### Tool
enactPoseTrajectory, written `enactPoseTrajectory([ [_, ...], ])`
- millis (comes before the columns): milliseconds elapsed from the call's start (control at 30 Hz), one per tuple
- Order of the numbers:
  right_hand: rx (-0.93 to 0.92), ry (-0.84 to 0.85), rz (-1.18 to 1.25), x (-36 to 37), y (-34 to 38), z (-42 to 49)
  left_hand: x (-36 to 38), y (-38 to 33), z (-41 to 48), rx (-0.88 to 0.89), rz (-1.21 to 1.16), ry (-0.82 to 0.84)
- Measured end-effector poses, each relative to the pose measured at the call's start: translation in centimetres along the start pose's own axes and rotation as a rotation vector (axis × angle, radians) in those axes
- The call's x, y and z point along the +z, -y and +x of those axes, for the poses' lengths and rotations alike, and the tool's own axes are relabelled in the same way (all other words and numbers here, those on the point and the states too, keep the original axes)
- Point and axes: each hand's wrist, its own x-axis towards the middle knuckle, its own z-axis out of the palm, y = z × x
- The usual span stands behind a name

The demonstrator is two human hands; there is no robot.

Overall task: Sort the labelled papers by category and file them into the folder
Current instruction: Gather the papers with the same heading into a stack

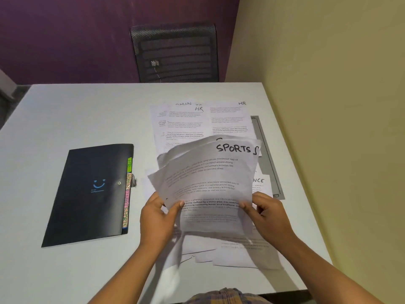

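Above the table (65,119), your hands: left hand (156,218) and right hand (268,218) grip a SPORTS sheaf (210,183).
Loose papers (197,121): spread underneath and beyond.
Folder (92,194): closed, lying to your left.

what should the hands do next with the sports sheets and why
Probably carry the SPORTS sheets left to the folder and lay them beside it. Both the left hand and right hand already grip the bundle, lifted off the other papers, while the folder lies shut on the table, so a hand must be freed to open it at the SPORTS tab.
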Motion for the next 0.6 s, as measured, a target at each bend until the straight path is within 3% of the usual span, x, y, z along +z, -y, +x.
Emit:
enactPoseTrajectory([
  [167, 0.024, 0.059, -0.007, 0.6, 0.0, -0.5, 0.6, 1.6, -0.2, -0.026, 0.047, 0.049],
  [367, 0.302, 0.144, -0.013, 1.9, -0.7, -1.4, 0.4, 2.4, -1.0, 0.004, -0.005, 0.115],
  [500, 0.311, 0.154, -0.011, 1.9, -0.4, -1.5, 0.2, 2.7, -1.1, -0.065, -0.006, 0.132],
  [600, 0.212, 0.112, -0.002, 1.6, 0.1, -1.6, -0.2, 2.3, -1.5, 0.005, -0.045, 0.037],
])
